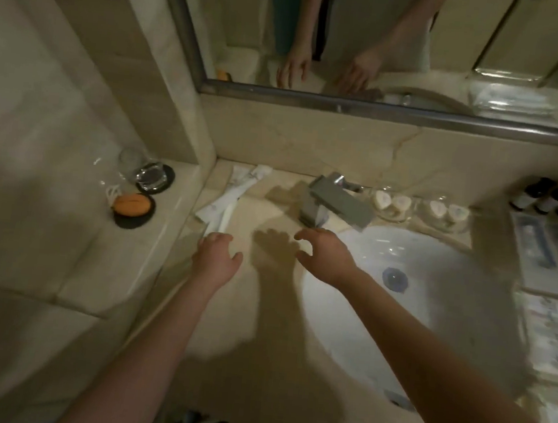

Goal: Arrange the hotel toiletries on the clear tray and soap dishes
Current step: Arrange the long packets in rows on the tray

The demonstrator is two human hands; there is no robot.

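Head view: I stand at a marble counter (pixel 261 312), with both bare forearms reaching forward over it.
Left hand (pixel 216 256): low over the counter by the left wall; my fingers are loosely curled downward and hold nothing that I can see.
Left fingertips: they are just at the near end of the white packets (pixel 235 193); I cannot tell whether they touch.
Right hand (pixel 327 257): it hovers at the left rim of the basin (pixel 436 260), just in front of the tap (pixel 336 200); my fingers are spread wide and bent like a claw, and hold nothing.
White packets: long flat sachets lie in a loose pile on the counter, running from the back corner towards my left hand.
Soap dishes (pixel 387 217): two clear dishes sit side by side behind the basin, right of the tap.
Small soaps (pixel 382 198): two pale wrapped pieces lie in each dish.
Clear tray (pixel 518 255): at the far right of the counter, blurred, with flat packets lying in it.
Dark bottles (pixel 554 200): a row stands against the back wall, just behind the tray.
Side ledge: a drinking glass (pixel 132 163) stands beside a black coaster (pixel 168 180), and an orange oval thing (pixel 133 204) rests on a second black coaster nearer me.
Mirror (pixel 356 31): it reflects both my hands and forearms.
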